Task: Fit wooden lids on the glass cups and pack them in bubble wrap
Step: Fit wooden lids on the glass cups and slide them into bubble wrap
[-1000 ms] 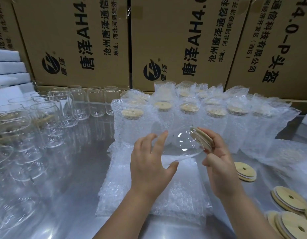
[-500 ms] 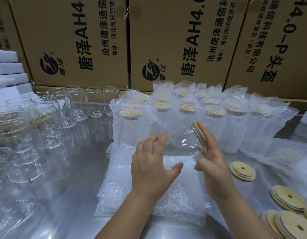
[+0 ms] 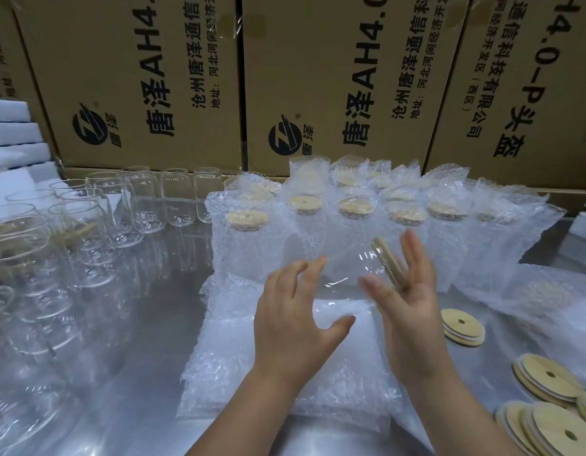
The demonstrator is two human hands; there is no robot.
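Left hand (image 3: 294,320) is cupped round the base of a clear glass cup (image 3: 345,266), fingers bent against the glass and thumb spread underneath. Right hand (image 3: 408,302) is opened flat, straight fingers pressed on the round wooden lid (image 3: 388,261) that sits on the cup's mouth. So the cup is lying on its side in the air between the two hands, lid end to the right, nothing inside it that I can see. Directly beneath lies a flat stack of bubble wrap bags (image 3: 268,373), knobbly and translucent, resting on the shiny steel counter (image 3: 127,324). Just behind the hands stands a crowd of wrapped cups (image 3: 248,232), each upright in its bubbled sleeve with a pale wooden disc showing at the top. Over to the left, rows of bare glass cups (image 3: 146,205) stand upright, open-mouthed and without lids. To the right, a small pile of loose lids (image 3: 462,327) lies flat, each with a small hole, and more overlapping lids (image 3: 548,383) lie nearer the corner. White foam sheets (image 3: 12,133) are stacked at far left, and big printed cardboard boxes (image 3: 137,77) wall off the back.
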